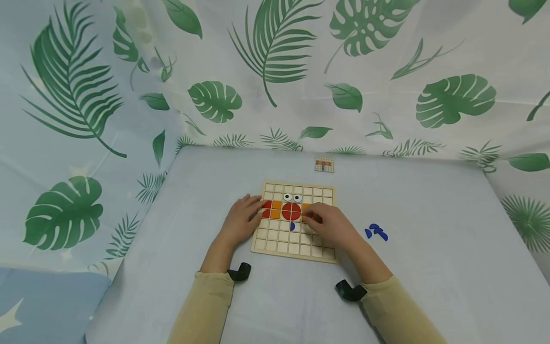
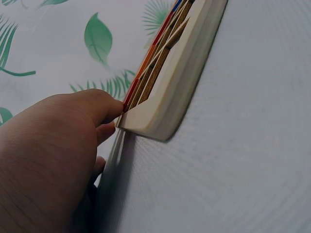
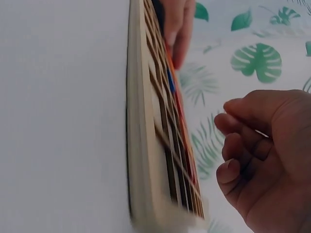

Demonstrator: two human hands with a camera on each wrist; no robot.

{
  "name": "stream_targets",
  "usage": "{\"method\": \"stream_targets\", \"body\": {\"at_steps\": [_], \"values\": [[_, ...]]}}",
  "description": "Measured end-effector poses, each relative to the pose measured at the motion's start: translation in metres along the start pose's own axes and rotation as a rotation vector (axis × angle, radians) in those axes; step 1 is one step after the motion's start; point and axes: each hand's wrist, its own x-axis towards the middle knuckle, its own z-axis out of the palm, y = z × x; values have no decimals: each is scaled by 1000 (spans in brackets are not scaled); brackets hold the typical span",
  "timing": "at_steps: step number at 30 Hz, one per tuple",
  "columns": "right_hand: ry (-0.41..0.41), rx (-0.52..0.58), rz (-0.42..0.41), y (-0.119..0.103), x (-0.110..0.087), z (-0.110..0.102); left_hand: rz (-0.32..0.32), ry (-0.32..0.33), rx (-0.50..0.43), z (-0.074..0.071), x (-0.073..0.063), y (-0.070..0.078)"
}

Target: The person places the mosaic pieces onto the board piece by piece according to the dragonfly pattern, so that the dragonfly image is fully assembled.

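Flat on the table (image 1: 206, 184) lies the wooden grid board (image 1: 282, 246), likely light and stiff, best lifted by its rim. The left hand (image 1: 242, 217) touches its left edge, fingers relaxed; the right hand (image 1: 328, 223) is above its right side, fingers curled, nothing visible within. Blue semicircles (image 1: 383, 235), loose beyond the board's right edge, probably slide easily: pinch their edges.

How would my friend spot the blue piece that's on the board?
Find the wooden grid board. Near its middle is a big red circle with two eye pieces above it. Right below that circle sits the small blue piece, the only blue one showing there; other blue pieces lie off the board.
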Motion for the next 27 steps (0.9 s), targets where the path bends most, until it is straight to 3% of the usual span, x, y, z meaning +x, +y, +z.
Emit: {"method": "stream_targets", "body": {"at_steps": [12,27], "values": [[70,-50,104,40,-40,-37,-18,-14,8,0,0,1],[64,-75,141,70,-76,-41,-18,-10,23,1,1,0]]}}
